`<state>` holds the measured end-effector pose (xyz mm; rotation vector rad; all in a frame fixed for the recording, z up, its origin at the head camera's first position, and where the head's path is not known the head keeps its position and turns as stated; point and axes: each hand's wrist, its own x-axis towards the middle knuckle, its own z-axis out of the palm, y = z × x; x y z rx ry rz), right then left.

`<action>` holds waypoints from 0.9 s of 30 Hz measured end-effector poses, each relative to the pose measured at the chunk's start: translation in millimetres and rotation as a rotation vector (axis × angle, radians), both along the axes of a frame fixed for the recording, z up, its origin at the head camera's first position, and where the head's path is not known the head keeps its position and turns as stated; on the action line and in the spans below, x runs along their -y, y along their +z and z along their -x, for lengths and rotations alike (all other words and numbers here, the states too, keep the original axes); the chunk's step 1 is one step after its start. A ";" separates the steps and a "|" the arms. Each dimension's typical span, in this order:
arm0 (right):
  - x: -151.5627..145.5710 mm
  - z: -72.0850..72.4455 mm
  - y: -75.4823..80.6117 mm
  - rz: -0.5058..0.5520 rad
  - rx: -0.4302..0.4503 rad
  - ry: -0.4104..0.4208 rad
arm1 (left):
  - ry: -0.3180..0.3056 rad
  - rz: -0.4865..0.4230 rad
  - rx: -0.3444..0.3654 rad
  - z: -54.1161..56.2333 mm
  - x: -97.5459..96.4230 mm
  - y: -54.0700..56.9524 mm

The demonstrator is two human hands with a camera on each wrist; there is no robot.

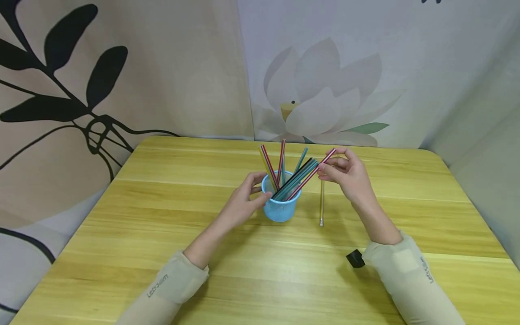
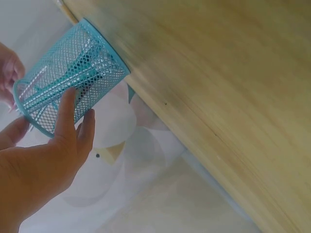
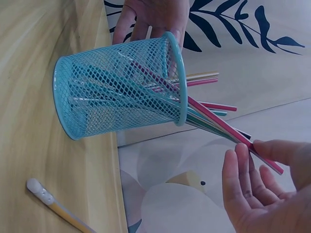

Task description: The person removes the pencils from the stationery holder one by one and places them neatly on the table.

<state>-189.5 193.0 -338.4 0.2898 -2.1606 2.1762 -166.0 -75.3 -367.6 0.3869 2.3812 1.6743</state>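
Observation:
A light blue mesh pencil cup [image 1: 280, 212] stands upright on the table. My left hand [image 1: 243, 201] holds it from the left, thumb by the near rim and fingers round the side. Several red, teal, yellow and black pencils lean in it at different angles. With thumb and fingertips, my right hand [image 1: 349, 176] pinches the upper end of a red-striped pencil [image 3: 214, 118], whose lower end is inside the cup. Teal pencils [image 1: 300, 175] lie close beside that one. To the right of the cup, a yellow pencil [image 1: 322, 205] with a white eraser lies on the table.
A small black object [image 1: 355, 258] sits by the right sleeve on the wooden table [image 1: 260, 289]. Behind the table's back edge hang printed curtains or panels [image 1: 195, 67] with leaves and a lotus flower.

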 end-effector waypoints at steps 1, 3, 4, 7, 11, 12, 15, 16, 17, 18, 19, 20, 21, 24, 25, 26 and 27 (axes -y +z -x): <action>-0.4 -0.3 1.0 0.000 -0.004 -0.004 | -0.002 0.013 -0.008 0.1 0.5 0.0; -1.3 -0.7 3.1 0.006 -0.013 -0.015 | -0.003 0.032 -0.014 0.5 1.3 -0.1; -1.8 -1.0 4.1 0.012 -0.015 -0.022 | -0.005 0.042 -0.017 0.9 1.7 -0.2; -3.6 -2.0 6.9 0.032 -0.026 -0.045 | -0.011 0.067 -0.018 1.6 2.2 0.1; -6.1 -3.1 9.7 0.055 -0.045 -0.061 | -0.013 0.088 -0.026 2.2 1.6 0.2; -6.8 -3.3 10.3 0.055 -0.049 -0.065 | -0.012 0.087 -0.026 2.1 1.4 0.3; -8.7 -3.8 12.4 0.060 -0.062 -0.080 | -0.016 0.088 -0.035 1.3 1.0 0.6; -9.3 -3.8 13.1 0.068 -0.066 -0.086 | -0.016 0.085 -0.033 1.3 0.8 0.4; -10.1 -3.7 13.5 0.073 -0.071 -0.094 | -0.015 0.084 -0.032 1.2 0.7 0.4; -10.8 -3.5 13.9 0.080 -0.077 -0.102 | -0.017 0.084 -0.034 1.1 0.6 0.3; -11.4 -3.3 14.3 0.091 -0.084 -0.109 | -0.018 0.085 -0.034 1.1 0.5 0.0; -12.0 -3.1 14.6 0.106 -0.089 -0.113 | -0.017 0.086 -0.035 1.2 0.4 -0.4; -12.4 -2.8 14.9 0.118 -0.095 -0.118 | -0.015 0.085 -0.034 1.4 0.3 -0.9; -13.8 -2.8 15.9 0.161 -0.111 -0.129 | -0.012 0.083 -0.033 1.7 0.0 -2.0; -14.2 -2.9 16.5 0.178 -0.113 -0.130 | -0.011 0.082 -0.032 1.7 -0.2 -2.1; -14.9 -3.1 17.3 0.195 -0.115 -0.130 | -0.011 0.082 -0.032 1.7 -0.3 -2.3; -15.6 -3.3 18.2 0.208 -0.116 -0.132 | -0.012 0.083 -0.033 1.7 -0.3 -2.3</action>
